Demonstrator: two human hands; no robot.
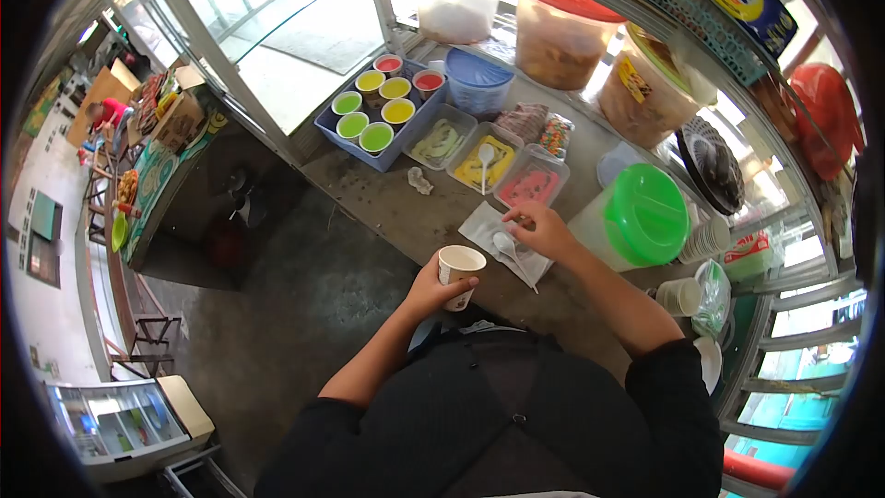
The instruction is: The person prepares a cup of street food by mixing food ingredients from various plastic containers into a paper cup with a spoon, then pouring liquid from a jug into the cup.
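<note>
The left hand [426, 293] holds a white paper cup [459, 269] upright at the near edge of the grey table [387, 207], fingers wrapped around its side. The right hand [546, 232] hovers over a white napkin [481, 224] with a white plastic spoon [503, 243] lying on it. Its fingers are pinched together, but I cannot tell on what. A clear tub of pink filling [530, 186] sits just beyond.

Grey concrete floor [304, 314], stained, evenly daylit. Glass panes [277, 28] in white frames stand behind the worn counter [387, 207], with bright daylight coming through. Glass display case [120, 424] at lower left, cluttered stall table [152, 189] far left, metal railing [784, 360] at right.
</note>
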